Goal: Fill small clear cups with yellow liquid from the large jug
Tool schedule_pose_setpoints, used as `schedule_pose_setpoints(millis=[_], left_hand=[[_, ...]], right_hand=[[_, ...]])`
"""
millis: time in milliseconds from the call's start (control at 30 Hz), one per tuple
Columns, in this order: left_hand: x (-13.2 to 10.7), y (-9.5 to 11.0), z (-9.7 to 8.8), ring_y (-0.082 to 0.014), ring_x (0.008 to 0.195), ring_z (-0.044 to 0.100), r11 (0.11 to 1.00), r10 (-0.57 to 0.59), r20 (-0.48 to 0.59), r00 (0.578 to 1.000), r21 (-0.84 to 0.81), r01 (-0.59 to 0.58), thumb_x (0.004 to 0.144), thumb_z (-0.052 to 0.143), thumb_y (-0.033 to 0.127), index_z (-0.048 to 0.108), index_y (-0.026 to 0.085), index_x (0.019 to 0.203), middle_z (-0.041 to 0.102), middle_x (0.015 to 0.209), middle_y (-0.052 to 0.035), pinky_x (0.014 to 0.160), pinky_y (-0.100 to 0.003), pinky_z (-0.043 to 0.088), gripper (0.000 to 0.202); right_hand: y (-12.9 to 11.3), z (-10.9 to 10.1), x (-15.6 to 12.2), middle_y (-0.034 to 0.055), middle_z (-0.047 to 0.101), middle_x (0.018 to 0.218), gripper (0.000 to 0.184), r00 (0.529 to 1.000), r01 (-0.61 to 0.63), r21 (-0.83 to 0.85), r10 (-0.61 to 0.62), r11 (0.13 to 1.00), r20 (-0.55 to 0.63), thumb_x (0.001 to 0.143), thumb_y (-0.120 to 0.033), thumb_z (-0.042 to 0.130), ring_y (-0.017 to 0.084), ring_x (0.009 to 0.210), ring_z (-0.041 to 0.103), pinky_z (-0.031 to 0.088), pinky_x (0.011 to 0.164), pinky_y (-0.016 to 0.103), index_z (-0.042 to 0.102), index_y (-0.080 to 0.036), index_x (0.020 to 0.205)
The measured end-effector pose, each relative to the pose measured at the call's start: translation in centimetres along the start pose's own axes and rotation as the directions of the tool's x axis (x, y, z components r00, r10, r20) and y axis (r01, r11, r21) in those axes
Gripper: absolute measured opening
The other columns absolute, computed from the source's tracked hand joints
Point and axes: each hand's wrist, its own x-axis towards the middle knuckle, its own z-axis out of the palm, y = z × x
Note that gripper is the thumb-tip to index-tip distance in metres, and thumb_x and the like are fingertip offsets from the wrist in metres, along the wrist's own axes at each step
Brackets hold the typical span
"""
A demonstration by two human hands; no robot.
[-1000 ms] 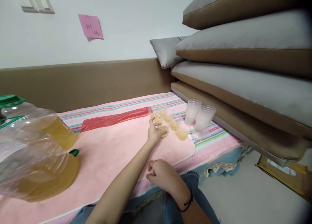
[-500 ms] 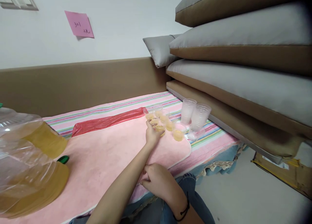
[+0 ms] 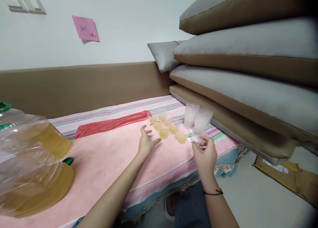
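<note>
Several small clear cups of yellow liquid (image 3: 164, 132) stand in a cluster on a pink towel (image 3: 111, 155). My left hand (image 3: 146, 142) hovers just left of them, fingers spread, holding nothing. My right hand (image 3: 205, 153) reaches to a clear empty cup (image 3: 197, 139) lying by the base of two stacks of empty clear cups (image 3: 197, 119); its fingers pinch at the cup's rim. A black band is on my right wrist.
A large clear jug of yellow liquid (image 3: 29, 168) with a green handle lies at the near left; a green cap (image 3: 67, 160) sits beside it. A red plastic bag (image 3: 111, 123) lies on the striped cloth. Stacked cushions (image 3: 243, 82) rise on the right. A cardboard box (image 3: 285, 175) sits on the floor.
My left hand let go of the filled cups and drew back, opening. My right hand rose from my lap and reached forward to the empty cup by the stacks.
</note>
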Motion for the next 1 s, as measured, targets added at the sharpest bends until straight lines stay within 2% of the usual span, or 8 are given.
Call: schedule_pose_setpoints(millis=[100, 267, 433, 567, 667, 767, 900, 1000], left_hand=[[-1.7, 0.1, -2.8, -0.0211, 0.092, 0.06, 0.998, -0.012, -0.019, 1.0, -0.059, 0.011, 0.059, 0.08, 0.029, 0.03, 0.021, 0.133, 0.057, 0.119, -0.0136, 0.082, -0.041, 0.051, 0.09], [-4.1, -0.7, -6.2, -0.0197, 0.091, 0.062, 0.989, -0.044, -0.044, 0.998, -0.14, 0.038, 0.058, 0.08, 0.037, 0.032, 0.022, 0.128, 0.057, 0.12, -0.0123, 0.085, -0.042, 0.052, 0.086], [-5.4, -1.0, -8.3, -0.0187, 0.087, 0.064, 0.98, -0.034, -0.102, 0.994, -0.201, 0.013, 0.058, 0.081, 0.038, 0.035, 0.022, 0.125, 0.058, 0.118, -0.0121, 0.084, -0.043, 0.053, 0.083], [-7.2, -0.6, -10.5, -0.0181, 0.089, 0.065, 0.968, 0.101, -0.261, 0.96, -0.197, -0.156, 0.063, 0.079, 0.038, 0.039, 0.022, 0.123, 0.059, 0.118, -0.0113, 0.082, -0.039, 0.054, 0.073], [-9.5, -0.5, -12.7, -0.0179, 0.094, 0.066, 0.945, 0.23, -0.416, 0.88, -0.12, -0.304, 0.072, 0.074, 0.036, 0.047, 0.023, 0.119, 0.062, 0.116, -0.0096, 0.083, -0.036, 0.054, 0.056], [-12.3, -1.2, -15.0, -0.0179, 0.095, 0.067, 0.934, 0.288, -0.538, 0.792, -0.026, -0.357, 0.077, 0.071, 0.034, 0.055, 0.021, 0.111, 0.066, 0.111, -0.0084, 0.083, -0.033, 0.054, 0.039], [-15.3, -2.6, -18.3, -0.019, 0.097, 0.066, 0.921, 0.381, -0.679, 0.627, 0.221, -0.321, 0.08, 0.069, 0.031, 0.06, 0.019, 0.107, 0.067, 0.106, -0.0081, 0.085, -0.035, 0.053, 0.031], [-16.7, -3.2, -21.1, -0.021, 0.099, 0.063, 0.867, 0.499, -0.726, 0.474, 0.429, -0.256, 0.08, 0.069, 0.029, 0.062, 0.017, 0.108, 0.065, 0.108, -0.0088, 0.087, -0.038, 0.052, 0.031]], right_hand=[[2.7, -0.3, 2.2, 0.0157, 0.053, 0.108, 0.065, 0.994, -0.043, 0.0, 0.043, 0.999, -0.1, 0.064, -0.052, 0.054, 0.03, 0.1, 0.051, 0.043, 0.085, 0.041, 0.044, -0.013, 0.115], [5.4, 1.1, 4.2, 0.0168, 0.059, 0.113, 0.088, 0.992, -0.127, 0.017, 0.127, 0.992, 0.018, 0.054, -0.055, 0.065, 0.029, 0.091, 0.059, 0.047, 0.078, 0.039, 0.039, -0.013, 0.126], [5.0, 0.6, 3.8, 0.0145, 0.063, 0.105, 0.089, 0.991, -0.134, 0.015, 0.134, 0.991, -0.012, 0.056, -0.055, 0.066, 0.03, 0.087, 0.06, 0.047, 0.078, 0.041, 0.038, -0.013, 0.129], [2.9, -0.9, 2.6, 0.0172, 0.059, 0.113, 0.088, 0.99, -0.079, 0.057, 0.085, 0.995, -0.114, 0.06, -0.056, 0.067, 0.031, 0.095, 0.058, 0.048, 0.08, 0.043, 0.037, -0.013, 0.131], [0.5, -0.6, 1.0, 0.0157, 0.057, 0.117, 0.085, 0.994, 0.082, 0.223, -0.064, 0.971, -0.085, 0.067, -0.053, 0.07, 0.026, 0.098, 0.058, 0.05, 0.073, 0.034, 0.033, -0.015, 0.133], [-2.2, 1.4, -1.1, 0.013, 0.059, 0.116, 0.081, 0.959, 0.168, 0.417, -0.246, 0.893, 0.139, 0.07, -0.047, 0.075, 0.021, 0.088, 0.06, 0.049, 0.068, 0.031, 0.033, -0.018, 0.133], [-5.4, 5.0, -4.4, 0.0114, 0.063, 0.112, 0.081, 0.784, 0.037, 0.471, -0.318, 0.882, 0.534, 0.069, -0.049, 0.075, 0.02, 0.081, 0.061, 0.049, 0.068, 0.032, 0.035, -0.019, 0.132], [-7.0, 7.2, -6.6, 0.0113, 0.064, 0.111, 0.081, 0.67, -0.014, 0.467, -0.338, 0.884, 0.661, 0.067, -0.048, 0.074, 0.021, 0.082, 0.062, 0.05, 0.067, 0.032, 0.035, -0.019, 0.132]])
